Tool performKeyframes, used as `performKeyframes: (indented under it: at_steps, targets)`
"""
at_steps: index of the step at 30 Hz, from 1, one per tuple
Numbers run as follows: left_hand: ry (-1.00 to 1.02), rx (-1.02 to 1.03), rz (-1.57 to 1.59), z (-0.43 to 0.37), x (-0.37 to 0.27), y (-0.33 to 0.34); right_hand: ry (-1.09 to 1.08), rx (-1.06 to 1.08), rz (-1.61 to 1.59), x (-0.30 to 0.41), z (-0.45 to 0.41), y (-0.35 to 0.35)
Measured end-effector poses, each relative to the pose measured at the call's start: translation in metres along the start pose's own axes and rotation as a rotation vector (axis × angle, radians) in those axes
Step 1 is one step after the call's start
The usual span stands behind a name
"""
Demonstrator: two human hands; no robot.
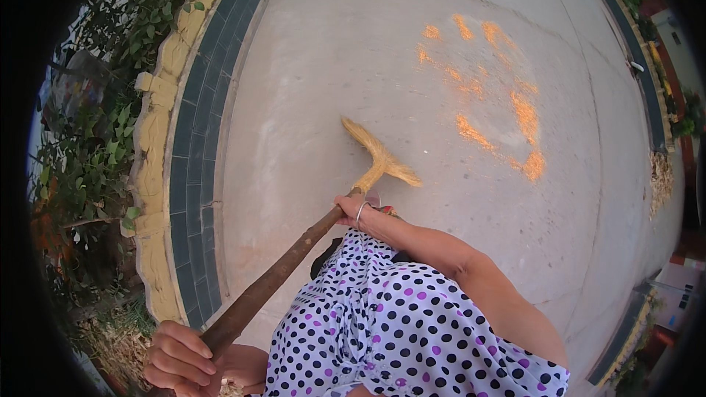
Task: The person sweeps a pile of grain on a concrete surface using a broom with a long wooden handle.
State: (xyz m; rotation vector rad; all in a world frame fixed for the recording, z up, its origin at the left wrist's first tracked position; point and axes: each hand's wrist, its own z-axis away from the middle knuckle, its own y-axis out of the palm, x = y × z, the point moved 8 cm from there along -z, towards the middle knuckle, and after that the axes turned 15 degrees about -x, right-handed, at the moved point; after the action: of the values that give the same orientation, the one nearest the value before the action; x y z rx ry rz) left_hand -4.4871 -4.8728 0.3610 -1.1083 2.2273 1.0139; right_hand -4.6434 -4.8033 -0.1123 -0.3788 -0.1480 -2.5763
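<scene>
A straw broom with a long wooden handle [281, 261] runs slantwise across the view in front of me. At the lower left, my left hand [185, 361] is wrapped around the handle's upper part. My right hand [349, 210], with a metal bangle at the wrist, grips the handle low down, just above the straw. The spread broom head [376, 157] meets the concrete ground [309, 66] or hovers just over it; I cannot tell which. To its right, orange-yellow grain [525, 116], which looks like corn kernels, lies scattered in a broken ring of patches and small heaps.
Along the left runs a low wall with dark tiles [190, 187] and a yellow moulded top [151, 160], with leafy plants [110, 149] behind. Another low tiled wall [634, 60] borders the far right. Dry plant litter [661, 182] lies beside it.
</scene>
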Motion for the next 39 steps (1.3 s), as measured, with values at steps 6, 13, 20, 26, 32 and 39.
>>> performKeyframes:
  at_steps: [6,13,20,26,32,39]
  targets:
    - [-0.166,-0.083,0.062,0.0,0.098,0.036,-0.065,-0.165,-0.051,0.079,-0.055,-0.099]
    - [-0.242,-0.071,0.225,-0.03,0.13,0.067,-0.12,-0.196,-0.047,0.142,-0.046,-0.112]
    - [-0.082,-0.13,0.252,-0.077,0.108,0.089,-0.072,0.004,-0.112,0.172,-0.014,-0.028]
    - [0.021,-0.092,0.116,-0.101,0.112,0.098,-0.064,0.06,-0.052,0.196,-0.019,0.021]
    - [-0.084,-0.034,0.189,-0.122,0.182,0.099,-0.089,-0.041,-0.034,0.221,-0.064,-0.007]
    - [-0.174,0.036,0.246,-0.16,0.273,0.104,-0.077,-0.088,-0.166,0.296,-0.09,-0.033]
